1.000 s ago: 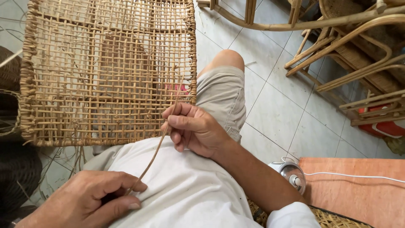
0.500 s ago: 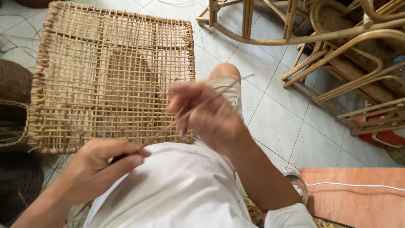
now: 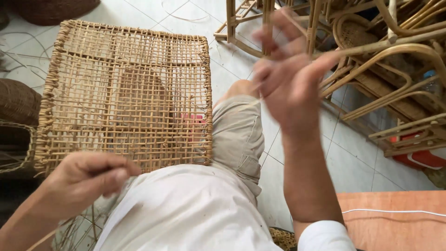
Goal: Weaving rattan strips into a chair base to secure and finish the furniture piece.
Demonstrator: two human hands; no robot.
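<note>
The right hand (image 3: 288,74) is raised (blurred), pinching a thin cane strand (image 3: 253,103). The left hand (image 3: 81,183) is clenched at the woven panel's (image 3: 125,93) near edge; what it grips, I cannot tell.

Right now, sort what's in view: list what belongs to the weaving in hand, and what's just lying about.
In hand:
woven cane panel
thin cane strand, pulled up by right hand
left hand, at the panel's near edge

Lying about:
rattan chair frames
dark baskets
white cord

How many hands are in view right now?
2. The left hand is low at the near edge of the woven rattan panel; the right hand is raised, blurred, above the knee. No others show.
</note>
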